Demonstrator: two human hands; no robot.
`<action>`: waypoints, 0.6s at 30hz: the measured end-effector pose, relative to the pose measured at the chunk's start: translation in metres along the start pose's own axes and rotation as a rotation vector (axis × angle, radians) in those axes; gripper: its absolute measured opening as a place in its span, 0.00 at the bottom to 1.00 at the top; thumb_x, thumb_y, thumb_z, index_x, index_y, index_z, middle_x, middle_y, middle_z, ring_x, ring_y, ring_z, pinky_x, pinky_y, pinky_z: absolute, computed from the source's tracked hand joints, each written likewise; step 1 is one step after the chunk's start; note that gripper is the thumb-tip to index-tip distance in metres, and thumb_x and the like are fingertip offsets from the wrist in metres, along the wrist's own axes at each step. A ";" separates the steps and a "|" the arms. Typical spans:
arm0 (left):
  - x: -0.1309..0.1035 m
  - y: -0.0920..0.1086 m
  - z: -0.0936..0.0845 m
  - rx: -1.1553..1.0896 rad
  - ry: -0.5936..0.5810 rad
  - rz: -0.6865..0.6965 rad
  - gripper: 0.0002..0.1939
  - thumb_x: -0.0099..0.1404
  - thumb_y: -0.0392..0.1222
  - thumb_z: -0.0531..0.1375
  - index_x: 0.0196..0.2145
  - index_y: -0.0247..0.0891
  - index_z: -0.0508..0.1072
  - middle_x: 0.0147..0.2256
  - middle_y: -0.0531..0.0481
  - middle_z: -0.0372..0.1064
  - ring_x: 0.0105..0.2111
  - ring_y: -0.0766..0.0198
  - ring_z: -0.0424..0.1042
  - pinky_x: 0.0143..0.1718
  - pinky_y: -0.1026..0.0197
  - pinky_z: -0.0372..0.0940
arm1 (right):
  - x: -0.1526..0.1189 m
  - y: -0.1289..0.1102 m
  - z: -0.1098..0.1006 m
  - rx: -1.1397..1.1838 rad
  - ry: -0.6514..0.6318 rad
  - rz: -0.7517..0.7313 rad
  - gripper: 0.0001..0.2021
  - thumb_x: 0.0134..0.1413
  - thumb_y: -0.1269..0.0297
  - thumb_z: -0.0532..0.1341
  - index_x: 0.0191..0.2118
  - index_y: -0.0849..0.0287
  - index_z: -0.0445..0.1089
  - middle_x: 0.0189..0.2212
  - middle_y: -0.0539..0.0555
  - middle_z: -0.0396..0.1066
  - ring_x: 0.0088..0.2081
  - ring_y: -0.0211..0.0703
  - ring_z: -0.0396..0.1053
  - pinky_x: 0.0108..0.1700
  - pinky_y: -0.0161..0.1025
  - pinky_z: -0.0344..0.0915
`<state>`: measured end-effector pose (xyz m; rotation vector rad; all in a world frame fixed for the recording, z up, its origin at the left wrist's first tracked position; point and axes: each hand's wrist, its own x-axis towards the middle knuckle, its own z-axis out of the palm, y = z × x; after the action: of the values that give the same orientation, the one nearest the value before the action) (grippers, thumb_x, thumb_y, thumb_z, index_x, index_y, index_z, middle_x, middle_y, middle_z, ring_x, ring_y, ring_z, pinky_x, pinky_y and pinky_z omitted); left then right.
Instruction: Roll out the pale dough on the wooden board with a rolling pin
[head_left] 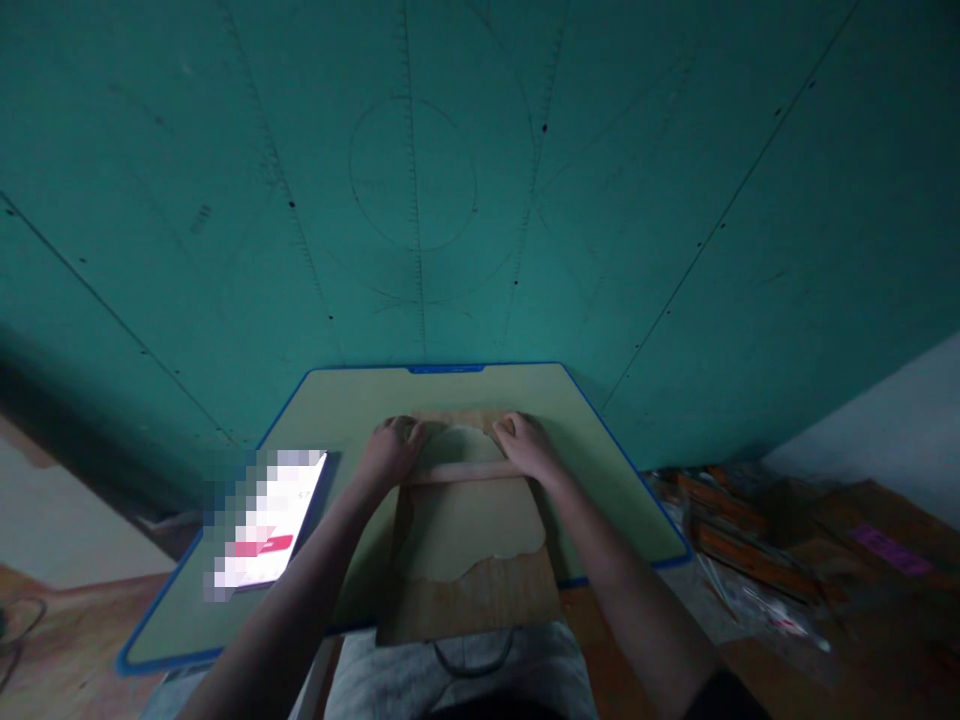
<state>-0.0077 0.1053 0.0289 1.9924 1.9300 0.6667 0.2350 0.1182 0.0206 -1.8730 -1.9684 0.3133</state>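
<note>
A thin, pale sheet that looks like rolled dough (472, 525) lies on a wooden board (480, 598), its near edge uneven. A light wooden rolling pin (465, 472) rests crosswise over it. My left hand (399, 447) is curled at the sheet's far left edge, just beyond the pin. On the far right edge, my right hand (523, 442) has its fingers bent and thumb turned inward, gripping the sheet's border. Both fingertips are partly hidden, and the pin's ends pass near my wrists.
The board stands on a pale folding table (352, 395) with a blue rim. A lit tablet (292, 510) lies at left. Beyond the table rises a green wall (465, 320) with drawn lines. Cardboard and packaging (862, 540) clutter the floor at right.
</note>
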 end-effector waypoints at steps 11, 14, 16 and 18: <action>0.034 0.016 -0.002 0.331 -0.026 -0.003 0.21 0.73 0.44 0.48 0.50 0.32 0.76 0.51 0.33 0.75 0.52 0.46 0.74 0.51 0.50 0.68 | 0.033 -0.025 -0.011 -0.227 -0.024 0.051 0.18 0.70 0.58 0.53 0.53 0.64 0.73 0.53 0.68 0.74 0.55 0.55 0.71 0.56 0.48 0.62; 0.043 0.022 -0.003 0.384 -0.026 0.001 0.21 0.74 0.45 0.47 0.50 0.33 0.76 0.51 0.34 0.75 0.53 0.46 0.73 0.52 0.50 0.68 | 0.042 -0.027 -0.010 -0.253 -0.031 0.060 0.19 0.70 0.58 0.53 0.55 0.64 0.73 0.54 0.69 0.74 0.56 0.55 0.71 0.57 0.48 0.61; 0.049 0.024 -0.003 0.409 -0.026 0.003 0.21 0.75 0.46 0.47 0.49 0.33 0.76 0.51 0.35 0.75 0.53 0.48 0.73 0.52 0.51 0.67 | 0.047 -0.028 -0.009 -0.263 -0.036 0.063 0.19 0.70 0.58 0.53 0.55 0.64 0.73 0.54 0.69 0.74 0.56 0.55 0.71 0.56 0.48 0.62; 0.054 0.025 -0.002 0.426 -0.025 0.008 0.19 0.76 0.47 0.50 0.49 0.34 0.76 0.51 0.38 0.75 0.53 0.51 0.73 0.53 0.49 0.67 | 0.051 -0.029 -0.007 -0.269 -0.038 0.062 0.19 0.70 0.58 0.53 0.54 0.63 0.74 0.54 0.68 0.74 0.56 0.54 0.71 0.56 0.47 0.62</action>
<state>0.0131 0.1572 0.0500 2.2323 2.1927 0.2405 0.2113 0.1655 0.0465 -2.1099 -2.0667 0.1054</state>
